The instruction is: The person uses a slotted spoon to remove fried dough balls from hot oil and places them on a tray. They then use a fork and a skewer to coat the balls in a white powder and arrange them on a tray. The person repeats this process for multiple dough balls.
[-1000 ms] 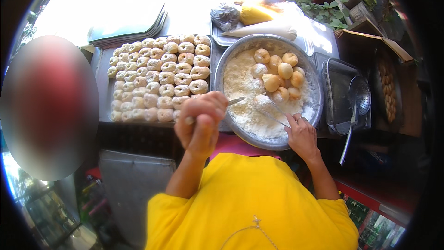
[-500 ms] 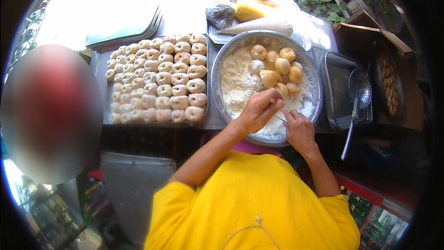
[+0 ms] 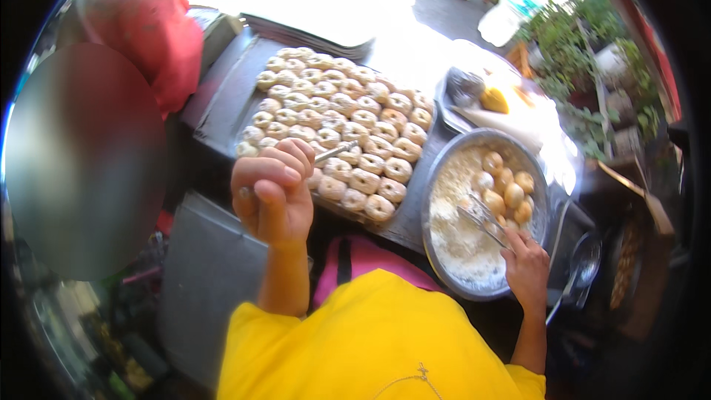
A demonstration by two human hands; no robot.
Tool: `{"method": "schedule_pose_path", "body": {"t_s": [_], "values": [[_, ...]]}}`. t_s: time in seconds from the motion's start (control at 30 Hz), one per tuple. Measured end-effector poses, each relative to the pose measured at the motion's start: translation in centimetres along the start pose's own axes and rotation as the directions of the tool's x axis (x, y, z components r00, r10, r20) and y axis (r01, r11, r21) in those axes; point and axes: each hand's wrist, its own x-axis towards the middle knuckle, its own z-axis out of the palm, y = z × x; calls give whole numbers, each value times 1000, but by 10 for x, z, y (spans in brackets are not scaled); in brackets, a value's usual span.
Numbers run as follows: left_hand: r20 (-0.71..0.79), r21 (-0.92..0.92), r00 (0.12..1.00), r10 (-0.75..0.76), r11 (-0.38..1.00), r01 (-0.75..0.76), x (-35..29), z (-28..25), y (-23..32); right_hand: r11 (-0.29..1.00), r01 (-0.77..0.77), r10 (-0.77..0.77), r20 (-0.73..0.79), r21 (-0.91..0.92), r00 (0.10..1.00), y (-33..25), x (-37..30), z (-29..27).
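My left hand (image 3: 275, 189) is raised in front of the tray of doughnuts, closed around a thin metal rod (image 3: 337, 152) that points to the right. Sugar-dusted doughnuts with dimpled centres (image 3: 364, 179) stand in packed rows on that tray. At the right, my right hand (image 3: 527, 263) grips slim metal tongs (image 3: 483, 224), their two tips down in the white powder. The powder (image 3: 453, 241) fills a large round metal basin (image 3: 435, 270). Several golden-brown round buns (image 3: 513, 194) lie in the basin's far right part, beyond the tongs.
Behind the basin, a tray holds a yellow-filled bag (image 3: 495, 100) and a dark plastic bag (image 3: 465, 87). A skimmer (image 3: 586, 259) lies right of the basin. Stacked trays (image 3: 311, 35) stand at the back, potted plants (image 3: 563, 44) beyond. A person in red (image 3: 159, 37) is at the left.
My hands have parted: the left has swung left and up with the rod, while the right now has tongs in the powder. The view has turned, shifting tray and basin rightward.
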Motion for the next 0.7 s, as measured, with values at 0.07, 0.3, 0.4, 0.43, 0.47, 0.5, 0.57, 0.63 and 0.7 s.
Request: {"method": "schedule_pose_path", "body": {"t_s": [0.07,0.3,0.4,0.43,0.47,0.5,0.57,0.63,0.7], "values": [[-138,98,990,43,995,-29,-4,-29,10,987,141,-135,-80,72,988,-21,30,-23],[-342,258,927,157,964,-68,-23,-85,39,784,603,-552,-277,148,787,-159,191,18],[-368,261,910,193,960,-98,-32,-97,56,716,665,-623,-235,211,746,-224,250,61],[-379,291,902,210,951,-99,-35,-100,61,713,660,-622,-221,235,751,-243,264,75],[-397,315,891,219,945,-91,-38,-102,64,719,646,-605,-226,256,763,-258,276,88],[-407,333,885,228,939,-88,-40,-103,68,701,666,-617,-251,256,746,-270,285,99],[-425,349,873,241,933,-88,-44,-107,74,716,647,-606,-227,264,763,-284,296,115],[-429,364,868,249,928,-86,-46,-109,78,776,559,-552,-113,292,826,-288,297,122],[-435,371,864,256,924,-87,-48,-111,81,779,600,-588,-121,185,800,-290,298,121]]}}
